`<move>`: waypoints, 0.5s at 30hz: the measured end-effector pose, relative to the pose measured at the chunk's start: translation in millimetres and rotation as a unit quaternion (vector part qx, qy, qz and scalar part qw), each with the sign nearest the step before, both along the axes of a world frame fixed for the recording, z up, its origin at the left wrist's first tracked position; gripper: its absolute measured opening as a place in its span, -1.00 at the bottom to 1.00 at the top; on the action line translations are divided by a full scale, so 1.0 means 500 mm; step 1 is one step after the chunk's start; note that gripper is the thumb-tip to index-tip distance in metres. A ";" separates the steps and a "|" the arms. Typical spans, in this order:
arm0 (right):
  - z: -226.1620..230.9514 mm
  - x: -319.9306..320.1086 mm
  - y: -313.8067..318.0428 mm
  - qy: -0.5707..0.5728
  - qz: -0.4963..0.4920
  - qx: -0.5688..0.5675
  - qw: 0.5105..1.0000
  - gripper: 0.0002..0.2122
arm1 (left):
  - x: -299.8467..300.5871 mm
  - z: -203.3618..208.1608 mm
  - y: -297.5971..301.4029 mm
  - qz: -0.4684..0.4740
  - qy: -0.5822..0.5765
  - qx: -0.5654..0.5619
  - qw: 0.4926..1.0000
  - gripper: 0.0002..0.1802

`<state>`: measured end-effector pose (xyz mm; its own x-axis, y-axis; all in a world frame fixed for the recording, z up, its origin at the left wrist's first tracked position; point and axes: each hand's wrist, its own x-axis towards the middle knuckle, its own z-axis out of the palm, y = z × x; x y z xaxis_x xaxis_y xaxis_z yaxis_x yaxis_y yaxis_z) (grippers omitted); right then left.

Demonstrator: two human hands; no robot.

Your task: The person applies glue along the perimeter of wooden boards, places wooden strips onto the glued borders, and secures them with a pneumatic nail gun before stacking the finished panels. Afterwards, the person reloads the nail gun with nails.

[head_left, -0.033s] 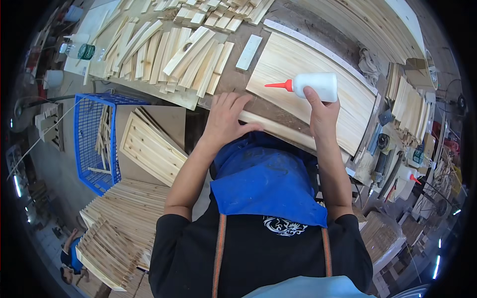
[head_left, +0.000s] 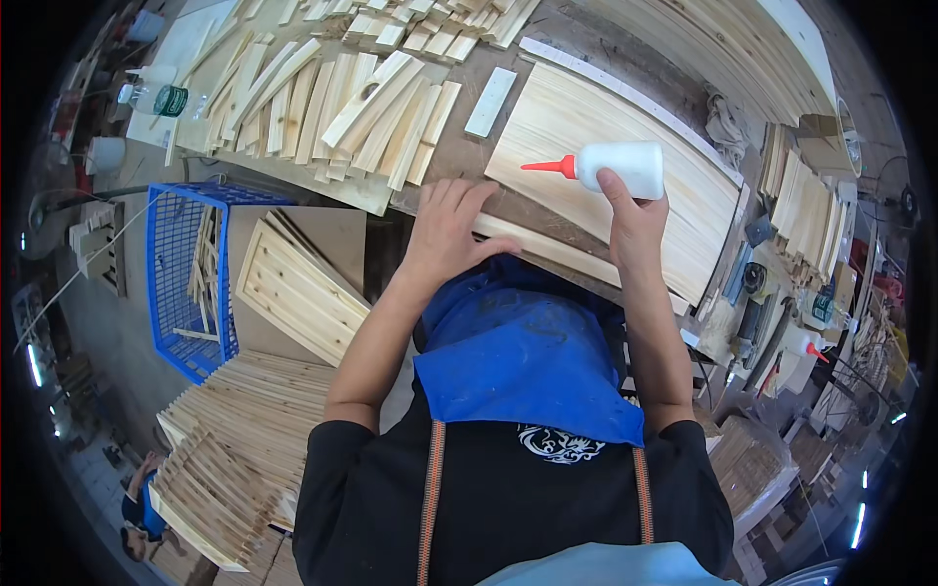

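A white squeeze bottle point(head_left: 623, 168) with a red pointed nozzle lies sideways in my right hand point(head_left: 640, 223), its tip toward the left. That hand is closed around it, above a pale wooden board point(head_left: 596, 117) lying flat on the bench. My left hand point(head_left: 447, 230) grips the left end of a long narrow wooden strip point(head_left: 552, 252) at the bench's near edge, thumb on the near side and fingers over the far side. The strip slants down to the right, passing my right wrist. The left fingertips partly cover its end.
Many loose wooden slats point(head_left: 362, 107) lie on the bench at the far left. A blue plastic crate point(head_left: 191, 283) and stacked wooden panels point(head_left: 259, 391) stand at my left. More slats point(head_left: 806, 210) and a second red-tipped bottle point(head_left: 799, 340) are at the right. Another person point(head_left: 147, 503) is at lower left.
The wooden strip and my left hand have shifted very slightly. My right hand and the bottle look the same.
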<state>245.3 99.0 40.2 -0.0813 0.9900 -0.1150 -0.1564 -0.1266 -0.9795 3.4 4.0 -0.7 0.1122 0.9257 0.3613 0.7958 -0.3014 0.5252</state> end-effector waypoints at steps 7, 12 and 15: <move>0.002 -0.008 -0.010 0.011 -0.002 0.008 1.000 -0.61 | 0.005 0.020 0.018 0.000 -0.028 -0.011 1.000 -0.08; 0.007 -0.023 -0.006 -0.002 0.016 0.013 1.000 -0.59 | -0.014 0.026 0.035 0.056 -0.051 -0.019 0.997 -0.27; 0.007 -0.036 -0.006 -0.018 0.024 0.022 0.999 -0.56 | -0.023 0.029 0.052 0.063 -0.035 -0.037 0.997 -0.38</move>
